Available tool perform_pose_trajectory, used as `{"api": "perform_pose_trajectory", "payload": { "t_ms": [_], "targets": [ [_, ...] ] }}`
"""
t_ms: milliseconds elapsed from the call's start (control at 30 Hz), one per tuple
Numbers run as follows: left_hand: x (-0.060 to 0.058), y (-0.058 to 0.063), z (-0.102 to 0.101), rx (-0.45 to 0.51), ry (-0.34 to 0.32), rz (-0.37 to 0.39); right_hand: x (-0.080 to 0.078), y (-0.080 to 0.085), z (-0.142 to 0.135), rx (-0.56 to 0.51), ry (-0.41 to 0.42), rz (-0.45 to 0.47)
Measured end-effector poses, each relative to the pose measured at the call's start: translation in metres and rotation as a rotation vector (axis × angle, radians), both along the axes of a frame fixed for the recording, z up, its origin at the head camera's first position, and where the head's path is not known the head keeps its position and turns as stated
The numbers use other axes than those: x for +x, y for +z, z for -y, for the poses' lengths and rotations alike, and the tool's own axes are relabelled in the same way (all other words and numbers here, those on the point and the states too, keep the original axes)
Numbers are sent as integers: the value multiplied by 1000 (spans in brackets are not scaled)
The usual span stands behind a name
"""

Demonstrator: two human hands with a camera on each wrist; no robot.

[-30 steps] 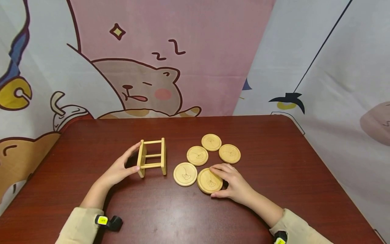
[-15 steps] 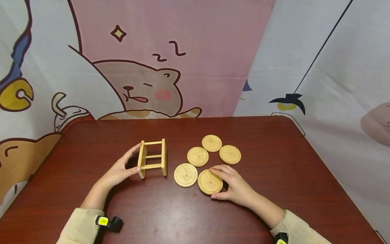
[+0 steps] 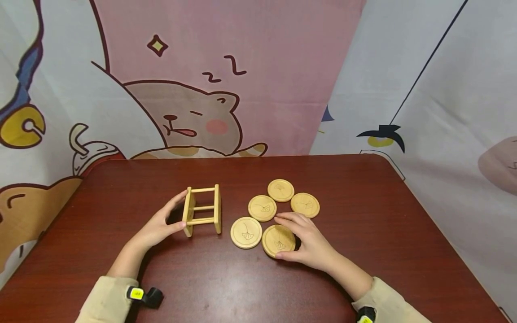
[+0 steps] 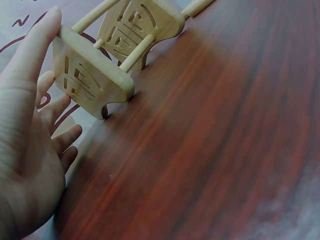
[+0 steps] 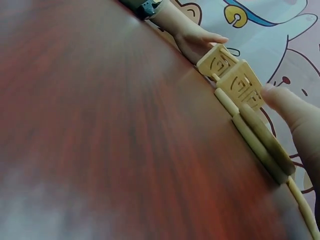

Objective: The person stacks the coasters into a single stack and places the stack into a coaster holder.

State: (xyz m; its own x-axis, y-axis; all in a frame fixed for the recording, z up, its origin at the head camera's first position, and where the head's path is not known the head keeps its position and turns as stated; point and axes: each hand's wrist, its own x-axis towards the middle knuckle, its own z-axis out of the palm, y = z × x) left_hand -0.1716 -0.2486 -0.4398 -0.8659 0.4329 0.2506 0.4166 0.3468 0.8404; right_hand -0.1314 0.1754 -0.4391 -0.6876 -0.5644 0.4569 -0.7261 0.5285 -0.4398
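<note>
A small pale wooden coaster rack, with two slotted side panels joined by dowels, stands on the table. My left hand holds its left panel, thumb at the near end and a finger at the far end. Several round wooden coasters engraved with a leaf lie right of it. My right hand spreads around the nearest right coaster, thumb at its near edge, the other fingertips just off its far edge. In the right wrist view this upper coaster lies on a lower coaster.
Other coasters lie close by: one to the left, one behind it, one farthest back and one at the right. The dark red-brown table ends at a cartoon-printed cloth.
My right hand has loosened: its fingertips have lifted off the coaster's far edge and the thumb has slid slightly left. My left hand and the coaster rack have stayed put.
</note>
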Motion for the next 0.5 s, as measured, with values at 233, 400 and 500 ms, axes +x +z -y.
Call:
{"api": "perform_pose_trajectory", "payload": {
  "t_ms": [233,400,500],
  "targets": [
    [0,0,1,-8,13,17,-2,8,15,19,0,-2],
    [0,0,1,-9,18,19,-7,14,25,52,9,12],
    [0,-1,1,-4,14,13,-11,18,31,78,16,30]
  ]
}}
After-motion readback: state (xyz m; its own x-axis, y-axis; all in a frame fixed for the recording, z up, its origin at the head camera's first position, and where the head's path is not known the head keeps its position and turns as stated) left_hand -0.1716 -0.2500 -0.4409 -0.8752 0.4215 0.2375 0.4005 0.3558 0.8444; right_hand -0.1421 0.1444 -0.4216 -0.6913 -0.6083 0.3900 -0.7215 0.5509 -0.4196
